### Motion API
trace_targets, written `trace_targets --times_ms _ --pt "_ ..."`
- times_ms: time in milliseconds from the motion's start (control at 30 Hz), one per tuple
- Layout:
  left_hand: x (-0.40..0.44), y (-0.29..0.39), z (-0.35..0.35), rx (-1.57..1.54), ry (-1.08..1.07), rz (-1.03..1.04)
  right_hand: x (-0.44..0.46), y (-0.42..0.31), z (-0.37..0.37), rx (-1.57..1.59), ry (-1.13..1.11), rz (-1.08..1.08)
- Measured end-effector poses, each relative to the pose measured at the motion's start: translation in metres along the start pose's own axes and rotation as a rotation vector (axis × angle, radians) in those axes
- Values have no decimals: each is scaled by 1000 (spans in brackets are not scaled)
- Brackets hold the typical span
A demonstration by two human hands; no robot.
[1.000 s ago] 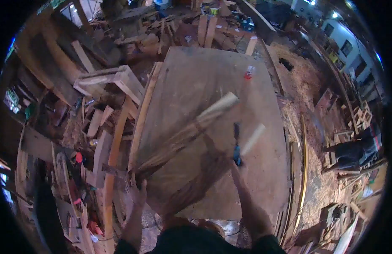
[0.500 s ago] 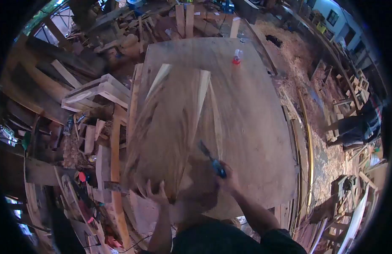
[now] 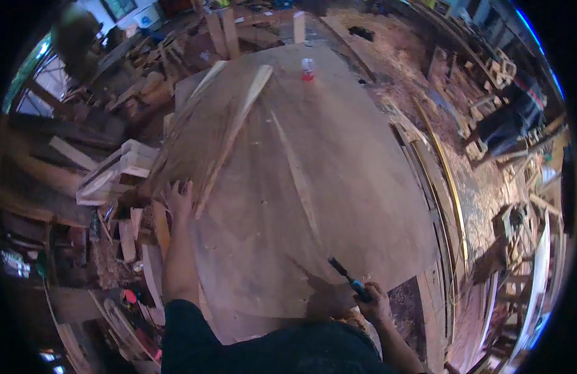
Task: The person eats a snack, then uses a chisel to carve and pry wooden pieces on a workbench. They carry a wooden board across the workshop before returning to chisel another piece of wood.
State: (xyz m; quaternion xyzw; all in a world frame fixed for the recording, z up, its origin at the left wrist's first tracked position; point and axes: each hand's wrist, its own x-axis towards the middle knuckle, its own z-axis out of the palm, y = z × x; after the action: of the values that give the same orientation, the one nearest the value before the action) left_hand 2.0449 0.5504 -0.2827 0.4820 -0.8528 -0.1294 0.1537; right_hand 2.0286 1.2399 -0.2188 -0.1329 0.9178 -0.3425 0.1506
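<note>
On a large wooden panel lies a long dark-grained plank with pale edges, toward its left side. My left hand rests at the near end of this plank, fingers spread. A thin pale strip lies to the right of the plank. Near the panel's front edge, my right hand is closed around the blue and black handle of a flat-bladed hand tool, whose blade points up and left. A small clear container with red at its bottom stands at the panel's far end.
A pale wooden frame and scrap wood lie to the left. Long boards run along the panel's right side, beside shavings on the floor. Another person bends over at the far right.
The plank has swung from a diagonal across the panel to its left side. My left hand has moved forward along the left edge; my right hand has come back toward my body with the tool.
</note>
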Motion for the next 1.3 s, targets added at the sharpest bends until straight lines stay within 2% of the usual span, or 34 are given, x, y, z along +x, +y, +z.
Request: trace_targets --times_ms 100,133,167,233,300,367,400,433,467,500,533,567,600,633,733,833,867,933,1000,1033,1067,1100,1133,1167,1200,1267,1300 --pt "-77 88 15 148 144 366 -16 22 5 -64 -2 239" --pt "-113 116 26 132 10 400 -29 30 7 -71 32 335" --pt "-156 142 35 119 -137 441 -30 -5 -11 136 127 360" --pt "-249 206 9 109 -434 626 -40 24 -3 154 216 391" --pt "-322 228 13 7 -599 805 -31 29 -8 95 306 352" --pt "-368 243 11 -18 -626 902 -3 36 -14 119 313 435" --pt "-386 248 8 -35 -643 958 15 41 -21 39 378 302" --pt "-397 249 5 -110 -674 925 32 27 -39 169 367 406" --pt "-400 250 6 -185 -716 897 53 29 -48 123 382 362" --pt "-405 255 5 -257 -768 863 74 29 -60 38 296 382" --pt "-409 265 -12 -105 -722 884 82 33 -68 -63 399 176" --pt "-412 277 -24 43 -657 899 109 69 -53 -79 396 71" --pt "-411 273 -14 78 -615 940 115 56 -59 -231 250 234" --pt "-411 272 -5 114 -562 970 112 56 -60 -249 235 223" --pt "-427 318 -37 97 -637 1023 98 64 -61 -133 219 144" --pt "-439 329 46 -398 -649 981 59 88 -58 -87 278 142" --pt "-453 347 38 -454 -645 1020 43 97 -56 -91 307 154" --pt "-475 385 21 -551 -629 1097 -12 134 -57 19 341 44" --pt "-498 407 26 -458 -563 1085 -77 185 -67 38 297 54" --pt "-508 418 27 -408 -531 1081 -112 221 -60 157 312 159" --pt "-517 430 21 -278 -554 1070 -152 270 -45 -24 368 169" --pt "-526 441 10 -150 -575 1049 -200 260 -86 184 226 474" --pt "-535 451 5 -22 -594 1025 -241 315 -71 165 170 574" --pt "-539 451 23 -144 -694 897 -282 358 -62 176 146 788" --pt "-551 458 23 -146 -716 873 -346 383 -55 458 489 782" --pt "-564 464 11 -155 -732 792 -436 404 -68 230 684 1227" --pt "-564 463 17 -160 -666 825 -476 424 -56 268 823 1298"
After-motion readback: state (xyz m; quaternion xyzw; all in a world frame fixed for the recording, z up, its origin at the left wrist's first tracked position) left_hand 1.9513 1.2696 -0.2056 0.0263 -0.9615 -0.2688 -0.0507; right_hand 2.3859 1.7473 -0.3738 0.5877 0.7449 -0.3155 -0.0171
